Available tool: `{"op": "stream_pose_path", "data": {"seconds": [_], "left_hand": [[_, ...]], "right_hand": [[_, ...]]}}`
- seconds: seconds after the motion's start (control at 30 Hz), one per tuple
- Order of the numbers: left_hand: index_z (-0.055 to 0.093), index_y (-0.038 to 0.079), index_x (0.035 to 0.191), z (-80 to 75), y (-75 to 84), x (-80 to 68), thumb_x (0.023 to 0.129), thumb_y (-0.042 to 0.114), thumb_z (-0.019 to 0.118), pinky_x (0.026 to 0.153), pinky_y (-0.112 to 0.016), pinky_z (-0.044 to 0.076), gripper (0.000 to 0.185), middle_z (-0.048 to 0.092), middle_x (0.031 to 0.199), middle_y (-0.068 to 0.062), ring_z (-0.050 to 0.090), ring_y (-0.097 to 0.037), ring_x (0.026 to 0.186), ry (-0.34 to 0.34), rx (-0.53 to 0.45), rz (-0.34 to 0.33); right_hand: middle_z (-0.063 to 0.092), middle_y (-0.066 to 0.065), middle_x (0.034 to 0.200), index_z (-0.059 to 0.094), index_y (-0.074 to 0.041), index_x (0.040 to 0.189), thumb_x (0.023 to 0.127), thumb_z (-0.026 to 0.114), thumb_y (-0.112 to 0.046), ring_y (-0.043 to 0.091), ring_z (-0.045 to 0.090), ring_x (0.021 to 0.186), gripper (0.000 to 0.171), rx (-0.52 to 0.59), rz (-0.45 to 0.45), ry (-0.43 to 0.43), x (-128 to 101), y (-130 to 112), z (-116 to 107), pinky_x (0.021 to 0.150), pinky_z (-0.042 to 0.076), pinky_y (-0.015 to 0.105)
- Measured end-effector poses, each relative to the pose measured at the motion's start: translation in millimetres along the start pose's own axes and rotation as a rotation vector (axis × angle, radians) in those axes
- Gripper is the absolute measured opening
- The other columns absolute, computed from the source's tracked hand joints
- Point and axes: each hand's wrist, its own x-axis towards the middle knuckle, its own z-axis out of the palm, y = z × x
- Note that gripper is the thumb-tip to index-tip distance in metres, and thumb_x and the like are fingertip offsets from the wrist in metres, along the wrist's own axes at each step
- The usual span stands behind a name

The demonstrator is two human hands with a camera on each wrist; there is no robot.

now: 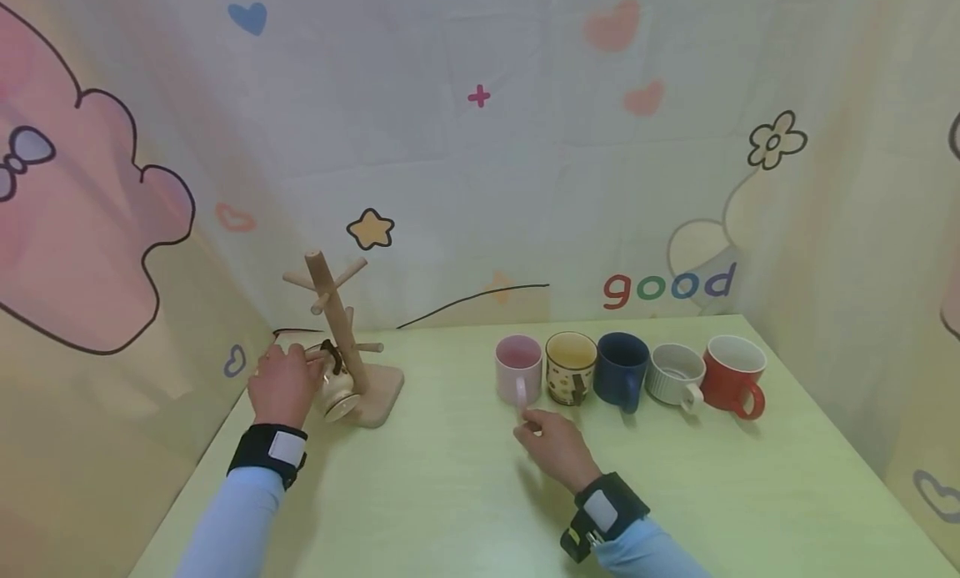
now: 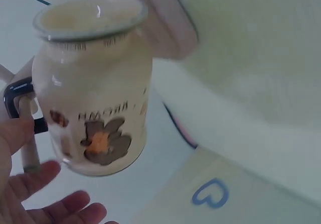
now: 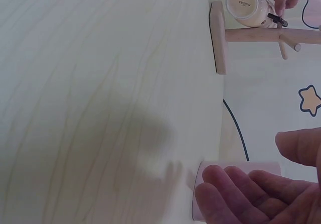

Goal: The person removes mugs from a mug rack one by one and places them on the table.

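Observation:
A cream mug (image 1: 337,394) with a dark handle and a brown bear print hangs tilted on the wooden mug rack (image 1: 333,311). In the left wrist view a peg (image 2: 31,156) passes through its handle. My left hand (image 1: 283,386) is right beside the handle; the thumb is near the peg and the fingers are spread loosely apart. Farther right, my right hand (image 1: 558,453) is at the handle of the pink mug (image 1: 518,365). Seen from the right wrist, its thumb stands apart from the loosely bent fingers, which partly cover the pink mug.
To the right of the pink mug stand a spotted yellow mug (image 1: 571,365), a dark blue mug (image 1: 621,369), a white ribbed cup (image 1: 675,374) and a red mug (image 1: 733,374) in a row. They stand on a pale table (image 1: 442,478), with printed curtains behind.

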Motion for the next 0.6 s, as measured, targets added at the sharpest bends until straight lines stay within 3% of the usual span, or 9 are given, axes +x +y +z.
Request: {"op": "stream_pose_path", "data": {"seconds": [0.13,0.27,0.4,0.6], "left_hand": [[0.042,-0.012,0.132,7.2,-4.2,-6.1,0.097,0.036,0.062,0.078,-0.071,0.045,0.063,0.044,0.124,-0.041,0.048,-0.059,0.111,-0.051,-0.146,-0.13],[0.031,-0.014,0.138,14.5,-13.4,-11.3,0.098,0.045,0.055,0.078,-0.072,0.044,0.075,0.043,0.122,-0.043,0.048,-0.061,0.109,-0.1,-0.232,-0.208],[0.027,-0.02,0.137,21.9,-21.8,-12.8,0.1,0.056,0.045,0.082,-0.07,0.044,0.086,0.045,0.119,-0.046,0.05,-0.063,0.108,-0.189,-0.292,-0.225],[0.014,-0.026,0.139,28.6,-30.3,-12.5,0.1,0.064,0.03,0.097,-0.063,0.04,0.099,0.035,0.132,-0.051,0.043,-0.061,0.12,-0.377,-0.473,-0.259]], "right_hand": [[0.07,0.01,0.104,0.062,0.003,0.129,0.096,0.062,-0.016,0.015,0.062,0.074,0.038,-0.009,-0.003,0.006,-0.2,0.3,-1.3,0.071,0.051,0.036],[0.069,0.01,0.104,0.062,0.003,0.129,0.096,0.062,-0.017,0.016,0.061,0.075,0.038,-0.019,-0.006,0.01,0.6,0.2,-1.6,0.072,0.051,0.037],[0.07,0.01,0.103,0.063,0.004,0.127,0.096,0.062,-0.016,0.018,0.062,0.081,0.037,-0.031,-0.029,0.021,0.4,-0.2,-1.7,0.075,0.052,0.039],[0.07,0.01,0.103,0.064,0.005,0.125,0.095,0.063,-0.016,0.019,0.063,0.083,0.036,-0.036,-0.036,0.02,-1.3,-1.3,-1.6,0.075,0.053,0.039]]}}
